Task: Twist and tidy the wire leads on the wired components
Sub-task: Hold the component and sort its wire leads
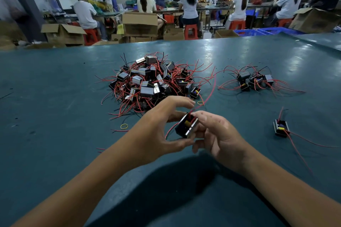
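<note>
Transformer (186, 125), cradled in left hand (162, 125), needs steadying while right hand (215, 134) fingers (196, 114), pinching its red leads (210, 90), twist them evenly.

I see a teal table (55, 83) carrying a big pile of wired components (153, 81) near its middle, toward the far edge. A smaller cluster (255, 80) lies well apart toward the right edge, a single component (280, 128) nearer the right side. A yellow rubber band (124, 126) lies just before the pile.
</note>
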Tool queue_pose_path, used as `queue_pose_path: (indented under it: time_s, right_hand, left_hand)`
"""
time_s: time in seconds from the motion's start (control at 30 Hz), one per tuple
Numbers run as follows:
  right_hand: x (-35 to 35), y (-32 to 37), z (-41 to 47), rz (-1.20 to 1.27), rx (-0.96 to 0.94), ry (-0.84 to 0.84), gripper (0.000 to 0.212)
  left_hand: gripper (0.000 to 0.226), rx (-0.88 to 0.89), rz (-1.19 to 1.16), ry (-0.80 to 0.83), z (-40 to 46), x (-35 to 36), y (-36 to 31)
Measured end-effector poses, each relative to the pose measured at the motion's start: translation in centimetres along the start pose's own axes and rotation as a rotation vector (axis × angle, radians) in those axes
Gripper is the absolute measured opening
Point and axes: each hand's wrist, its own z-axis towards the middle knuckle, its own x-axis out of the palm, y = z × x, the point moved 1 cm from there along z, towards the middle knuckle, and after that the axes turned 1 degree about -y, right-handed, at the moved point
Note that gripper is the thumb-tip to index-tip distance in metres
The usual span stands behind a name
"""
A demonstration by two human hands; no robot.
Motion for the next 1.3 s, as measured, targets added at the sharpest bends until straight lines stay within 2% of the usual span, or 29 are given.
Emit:
queue_pose_path:
  time_s: [0.07, 0.13, 0.33, 0.5, 0.57, 0.77, 0.97, 1.3]
  right_hand:
    - [0.2, 0.0, -0.1, 0.018, 0.02, 0.017, 0.03]
    - [0.2, -0.3, -0.1, 0.001, 0.03, 0.001, 0.021]
    - [0.4, -0.6, -0.1, -0.034, 0.05, -0.095, 0.016]
    - [0.9, -1.1, 0.0, -0.098, 0.053, -0.137, 0.013]
    - [1.2, -1.1, 0.0, -0.077, 0.053, -0.166, 0.011]
    - [1.3, -0.9, 0.2, 0.061, 0.024, -0.25, 0.004]
    - [1.1, -1.0, 0.3, 0.063, -0.051, -0.233, 0.032]
    - [1.5, -0.6, -0.3, -0.173, -0.163, -0.241, 0.027]
  left_hand:
    - [0.062, -0.026, -0.015, 0.009, -0.6, 0.0, 0.1]
    - [0.053, 0.04, 0.081, 0.001, -1.0, 0.1, 0.2]
    - [0.047, 0.047, 0.208, -0.133, -2.3, 1.3, 0.4]
    - [0.02, 0.066, 0.34, -0.263, -2.5, 2.5, 0.2]
    - [0.012, 0.111, 0.39, -0.298, -2.6, 2.5, 0.3]
    - [0.009, 0.15, 0.38, -0.363, -2.9, 1.7, 0.7]
    - [0.008, 0.149, 0.357, -0.432, -2.9, 1.3, 1.0]
    - [0.007, 0.028, 0.396, -0.515, -2.8, 1.2, 0.8]
